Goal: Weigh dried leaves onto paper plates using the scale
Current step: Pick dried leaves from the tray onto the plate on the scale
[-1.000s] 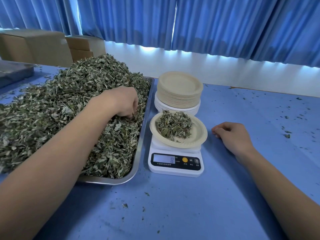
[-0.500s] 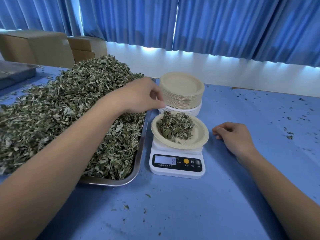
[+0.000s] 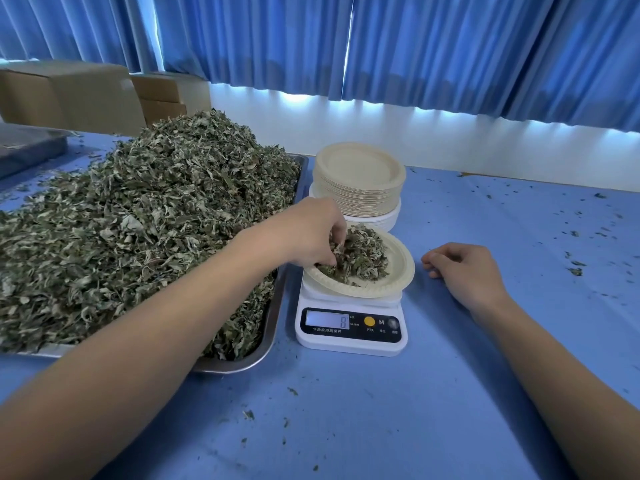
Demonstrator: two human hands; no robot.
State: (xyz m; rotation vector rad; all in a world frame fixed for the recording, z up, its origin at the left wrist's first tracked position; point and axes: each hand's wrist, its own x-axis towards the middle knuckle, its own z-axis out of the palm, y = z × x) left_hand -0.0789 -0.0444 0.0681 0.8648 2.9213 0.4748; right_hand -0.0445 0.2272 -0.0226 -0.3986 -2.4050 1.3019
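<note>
A wide, shallow metal tray lies on the left of the blue surface. It holds a tall heap of dried green leaves that rises well above its rim and spills over its far left side.

Just right of the tray stands a white digital kitchen scale; its lit display shows a single digit that looks like 8. On the scale's platform sits a round beige paper plate, tilted a little toward the camera, and in it lies a smaller pile of dried leaves, gathered toward the plate's left half.

The left hand reaches across the tray's right rim and down into this plate. Its fingers are bent and sunk into the pile, with leaf pieces pinched between them. The right hand rests on the surface just right of the scale, apart from the plate, its fingers loosely curled and holding nothing.

Behind the scale is a thick stack of beige paper plates, its top plate bare, set on a few white plates. Loose leaf crumbs dot the surface on the right and near the front. Brown cardboard boxes stand at the far left, and blue curtains hang behind.
</note>
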